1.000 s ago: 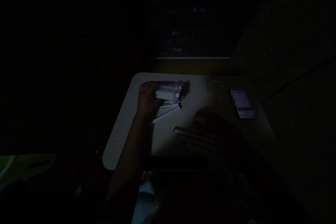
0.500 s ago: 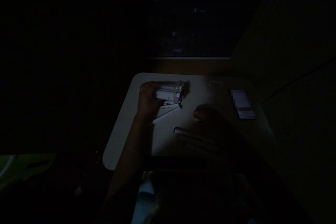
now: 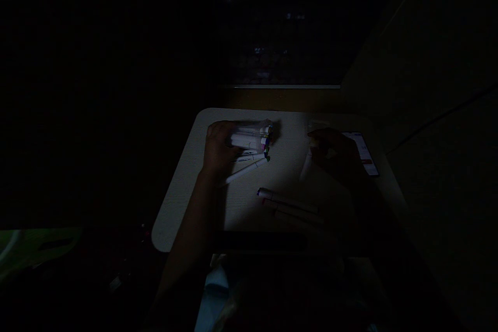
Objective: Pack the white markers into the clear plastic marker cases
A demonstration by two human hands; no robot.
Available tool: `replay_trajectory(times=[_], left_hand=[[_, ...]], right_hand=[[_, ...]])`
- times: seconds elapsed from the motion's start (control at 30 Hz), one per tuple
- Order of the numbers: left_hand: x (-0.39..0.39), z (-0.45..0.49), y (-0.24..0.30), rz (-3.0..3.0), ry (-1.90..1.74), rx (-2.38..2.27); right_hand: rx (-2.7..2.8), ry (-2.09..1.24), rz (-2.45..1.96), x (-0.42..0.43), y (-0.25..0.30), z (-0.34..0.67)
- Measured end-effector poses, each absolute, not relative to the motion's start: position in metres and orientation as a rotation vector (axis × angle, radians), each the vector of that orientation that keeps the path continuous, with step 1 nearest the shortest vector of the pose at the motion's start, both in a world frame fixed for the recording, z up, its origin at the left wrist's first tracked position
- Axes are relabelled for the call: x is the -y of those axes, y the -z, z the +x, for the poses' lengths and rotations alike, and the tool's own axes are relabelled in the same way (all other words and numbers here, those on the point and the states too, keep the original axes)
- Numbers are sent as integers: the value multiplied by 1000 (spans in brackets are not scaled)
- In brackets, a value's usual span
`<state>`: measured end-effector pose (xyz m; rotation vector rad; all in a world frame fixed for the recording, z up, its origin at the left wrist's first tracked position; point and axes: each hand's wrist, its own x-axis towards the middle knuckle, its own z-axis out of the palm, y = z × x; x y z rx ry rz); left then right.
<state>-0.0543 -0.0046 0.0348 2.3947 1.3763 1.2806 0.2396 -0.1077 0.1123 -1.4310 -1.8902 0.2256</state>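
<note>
My left hand is closed round a clear plastic case of white markers, tipped on its side with the coloured caps facing right. Just below the case, loose white markers lie on the table, close to my left fingers. To the right, my right hand pinches a white marker near its yellowish end, with the barrel slanting down and left. Between my hands and nearer to me, several markers lie side by side, one with a blue end and one with a red end.
The light table has rounded corners and is very dimly lit. A phone with a lit screen lies at its right side, partly behind my right hand. A faint clear plastic piece lies near the far edge.
My right hand has moved up and to the right, and a white marker now shows in its fingers. My left hand and the case have stayed in place.
</note>
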Motion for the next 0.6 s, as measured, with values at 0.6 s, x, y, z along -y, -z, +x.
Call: replay_trajectory(times=[0.6], left_hand=[[3, -55, -34, 2365, -1275, -1380]], right_hand=[[1338, -224, -1350, 106, -115, 247]])
